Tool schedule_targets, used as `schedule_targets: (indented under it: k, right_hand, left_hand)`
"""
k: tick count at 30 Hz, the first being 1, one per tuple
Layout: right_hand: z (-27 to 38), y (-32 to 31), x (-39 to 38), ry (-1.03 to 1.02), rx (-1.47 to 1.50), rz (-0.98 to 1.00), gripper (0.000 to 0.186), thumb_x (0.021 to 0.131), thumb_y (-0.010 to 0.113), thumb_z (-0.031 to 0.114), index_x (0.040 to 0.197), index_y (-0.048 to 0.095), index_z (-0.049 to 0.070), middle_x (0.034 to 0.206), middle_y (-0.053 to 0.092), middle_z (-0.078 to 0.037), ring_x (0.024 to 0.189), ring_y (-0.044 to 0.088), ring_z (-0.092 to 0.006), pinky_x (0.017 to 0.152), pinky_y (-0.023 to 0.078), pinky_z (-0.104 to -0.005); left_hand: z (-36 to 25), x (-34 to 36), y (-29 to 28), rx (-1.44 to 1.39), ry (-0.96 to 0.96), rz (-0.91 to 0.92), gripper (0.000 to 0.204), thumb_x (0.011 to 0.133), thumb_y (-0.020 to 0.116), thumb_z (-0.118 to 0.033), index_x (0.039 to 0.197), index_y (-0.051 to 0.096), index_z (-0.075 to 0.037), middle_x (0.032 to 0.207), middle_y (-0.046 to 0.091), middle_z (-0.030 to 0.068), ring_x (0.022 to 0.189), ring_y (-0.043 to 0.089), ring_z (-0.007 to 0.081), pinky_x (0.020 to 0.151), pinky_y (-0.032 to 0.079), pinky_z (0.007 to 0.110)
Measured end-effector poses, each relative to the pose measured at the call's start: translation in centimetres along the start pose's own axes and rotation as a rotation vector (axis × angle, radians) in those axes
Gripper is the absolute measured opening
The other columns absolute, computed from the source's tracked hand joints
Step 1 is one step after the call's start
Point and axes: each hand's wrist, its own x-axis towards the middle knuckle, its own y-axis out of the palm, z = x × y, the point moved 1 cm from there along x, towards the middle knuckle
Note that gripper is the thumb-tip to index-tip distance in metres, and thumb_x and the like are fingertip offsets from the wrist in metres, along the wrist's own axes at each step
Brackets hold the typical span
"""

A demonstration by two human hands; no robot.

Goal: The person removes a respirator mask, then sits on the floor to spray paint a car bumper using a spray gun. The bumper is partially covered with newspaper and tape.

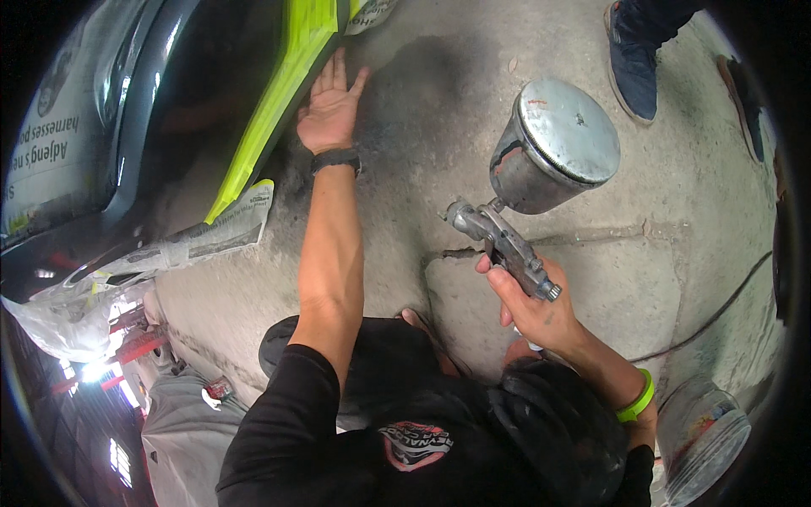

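My right hand [541, 308] is wrapped round the handle of a metal spray gun [504, 245]. A round, lidded paint cup [557, 144] is joined to the gun, its grey side smeared dark. The gun's nozzle points left, toward the car. My left arm stretches forward, and my left hand [329, 114] is open, palm up and fingers spread. It holds nothing and is beside the lower edge of a glossy black car panel [211, 93]. Bright yellow-green masking tape [274, 114] runs along that edge. Whether my fingertips touch the panel I cannot tell.
Printed masking paper [59, 144] and clear plastic film [72, 325] cover parts of the car. At the far right stand another person's dark shoes [635, 76]. A hose [718, 313] crosses the concrete floor [405, 186]. A dusty bucket [701, 439] stands at lower right.
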Motion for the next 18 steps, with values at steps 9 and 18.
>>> schedule_targets:
  k: [9, 18]
  right_hand:
    - [-0.3, 0.2, -0.1, -0.021, 0.013, -0.007, 0.025, 0.097, 0.064, 0.016, 0.114, 0.061, -0.002, 0.078, 0.060, 0.001, 0.062, 0.050, -0.0029, 0.056, 0.041, -0.0218]
    - [-0.2, 0.7, -0.3, 0.027, 0.033, 0.058, 0.026, 0.098, 0.064, 0.020, 0.114, 0.060, 0.000, 0.074, 0.057, 0.002, 0.054, 0.049, -0.0035, 0.048, 0.041, -0.0223]
  left_hand:
    - [0.1, 1.5, -0.1, -0.072, -0.037, 0.036, 0.077, 0.100, 0.003, -0.056, 0.158, 0.014, -0.006, 0.167, 0.011, 0.0096, 0.153, 0.011, 0.0313, 0.118, -0.002, 0.065]
    - [-5.4, -5.8, 0.0, 0.042, 0.156, -0.082, 0.078, 0.100, 0.002, -0.059, 0.158, 0.013, -0.008, 0.167, 0.011, 0.0092, 0.153, 0.011, 0.0310, 0.118, -0.001, 0.066]
